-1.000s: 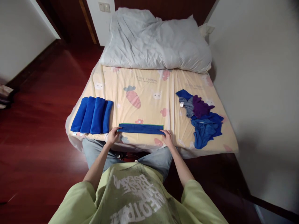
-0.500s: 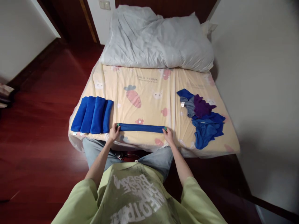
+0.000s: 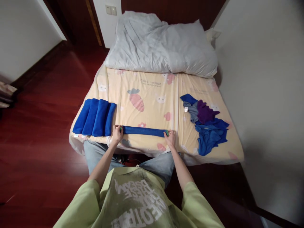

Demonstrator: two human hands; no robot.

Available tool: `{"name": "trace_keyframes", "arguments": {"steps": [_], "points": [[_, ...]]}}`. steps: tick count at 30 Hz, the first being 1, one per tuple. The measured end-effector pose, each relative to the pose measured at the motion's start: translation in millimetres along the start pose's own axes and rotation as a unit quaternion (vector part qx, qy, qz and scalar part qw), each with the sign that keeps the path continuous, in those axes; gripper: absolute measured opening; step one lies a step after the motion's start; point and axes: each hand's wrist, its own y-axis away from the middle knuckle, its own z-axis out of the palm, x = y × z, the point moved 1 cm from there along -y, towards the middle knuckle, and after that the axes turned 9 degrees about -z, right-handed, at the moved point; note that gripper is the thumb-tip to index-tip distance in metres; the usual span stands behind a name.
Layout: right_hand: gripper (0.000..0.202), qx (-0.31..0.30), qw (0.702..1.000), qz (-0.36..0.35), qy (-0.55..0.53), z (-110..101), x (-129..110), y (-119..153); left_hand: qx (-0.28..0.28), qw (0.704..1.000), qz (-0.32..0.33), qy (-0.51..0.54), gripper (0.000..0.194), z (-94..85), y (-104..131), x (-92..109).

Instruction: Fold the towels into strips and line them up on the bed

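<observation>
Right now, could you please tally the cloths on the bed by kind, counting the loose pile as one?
Folded blue cloths, side by side: 4
Blue strip between left hand and right hand: 1
Loose pile, mixed colours: 1
Total: 6

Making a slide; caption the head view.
Left hand and right hand hold a blue strip between folded cloths and a loose pile.
</observation>
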Motion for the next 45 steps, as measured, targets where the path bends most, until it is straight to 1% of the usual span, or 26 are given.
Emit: {"name": "trace_keyframes", "arguments": {"steps": [3, 6, 9, 11, 13, 15, 18, 22, 24, 29, 32, 34, 37, 40, 42, 43, 45], "points": [[0.047, -0.010, 0.999, -0.010, 0.030, 2, -2, 0, 0.008, 1.000, 0.004, -0.011, 0.022, 1.2, 1, 2], [0.039, -0.006, 0.995, -0.061, 0.079, 1, -7, 2, 0.015, 0.999, 0.020, -0.025, 0.028, 2.2, 4, 3], [0.032, 0.023, 0.974, -0.161, 0.155, -4, -10, 9, -0.001, 0.994, 0.086, -0.071, 0.034, -1.5, 7, 2], [0.032, 0.005, 0.952, -0.243, 0.185, -6, -9, 17, -0.020, 0.981, 0.150, -0.118, 0.034, -6.9, 10, -2], [0.038, -0.030, 0.932, -0.313, 0.181, -8, -7, 25, -0.047, 0.965, 0.208, -0.154, 0.035, -12.3, 13, -6], [0.043, -0.044, 0.921, -0.347, 0.170, -9, -4, 33, -0.075, 0.950, 0.245, -0.178, 0.043, -15.1, 14, -9], [0.046, -0.039, 0.925, -0.343, 0.158, -10, -2, 37, -0.084, 0.942, 0.250, -0.206, 0.047, -13.2, 14, -9], [0.045, -0.046, 0.941, -0.316, 0.112, -10, -7, 30, -0.085, 0.942, 0.236, -0.222, 0.037, -6.6, 6, 3], [0.044, -0.047, 0.950, -0.295, 0.093, -9, -10, 23, -0.093, 0.943, 0.229, -0.224, 0.032, -6.4, 0, 9], [0.040, -0.049, 0.957, -0.270, 0.088, -9, -16, 11, -0.103, 0.948, 0.222, -0.203, 0.024, -15.8, -9, 19], [0.036, -0.046, 0.957, -0.272, 0.089, -14, -18, 16, -0.098, 0.952, 0.234, -0.171, 0.019, -22.7, -9, 21], [0.032, -0.037, 0.956, -0.278, 0.080, -19, -21, 25, -0.108, 0.948, 0.246, -0.169, 0.019, -27.0, -12, 21], [0.024, -0.032, 0.950, -0.305, 0.060, -27, -30, 48, -0.128, 0.939, 0.265, -0.179, 0.020, -36.2, -29, 23], [0.015, -0.038, 0.935, -0.351, 0.037, -27, -47, 81, -0.137, 0.930, 0.289, -0.178, 0.023, -49.5, -62, 30], [0.014, -0.048, 0.921, -0.385, 0.013, -17, -64, 107, -0.147, 0.924, 0.302, -0.184, 0.026, -58.1, -91, 39], [0.015, -0.056, 0.913, -0.404, -0.002, -9, -75, 120, -0.154, 0.921, 0.306, -0.186, 0.027, -61.4, -107, 45], [0.020, -0.088, 0.889, -0.448, -0.035, 17, -99, 145, -0.172, 0.917, 0.308, -0.185, 0.028, -65.2, -139, 56]]}}
